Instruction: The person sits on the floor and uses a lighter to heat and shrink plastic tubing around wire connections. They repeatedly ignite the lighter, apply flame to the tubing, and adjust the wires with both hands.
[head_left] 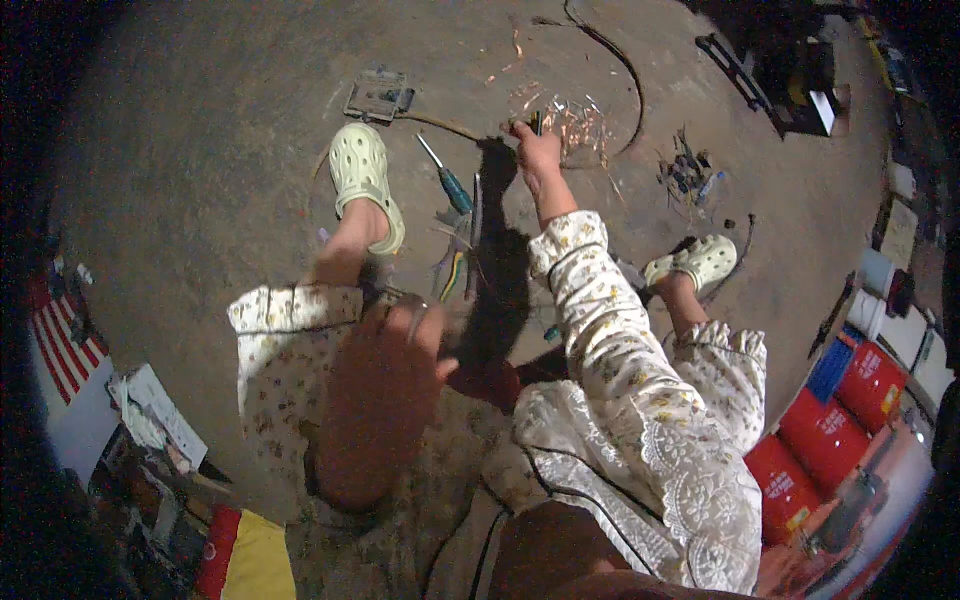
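My right hand (540, 150) reaches down to the floor with its fingers closed. A short dark piece sticks up from them, too small to name. Right beside it lies a scatter of copper scraps (580, 130). My left hand (405, 340) is nearer, dim and blurred, above my lap. Its fingers look curled, with a thin greyish edge at their tips; what they hold is unclear. On the floor between my feet are a screwdriver (455, 188) with a teal handle and a yellow-striped strip (456, 272). A dark cable (632, 75) curves beyond the scraps.
Pale clogs cover my left foot (358, 165) and right foot (705, 260). A flat metal box (380, 95) with a wire lies ahead of the left one. Dark debris (690, 175) lies to the right. Red containers (825, 438) stand at right; a black case (800, 90) sits far right.
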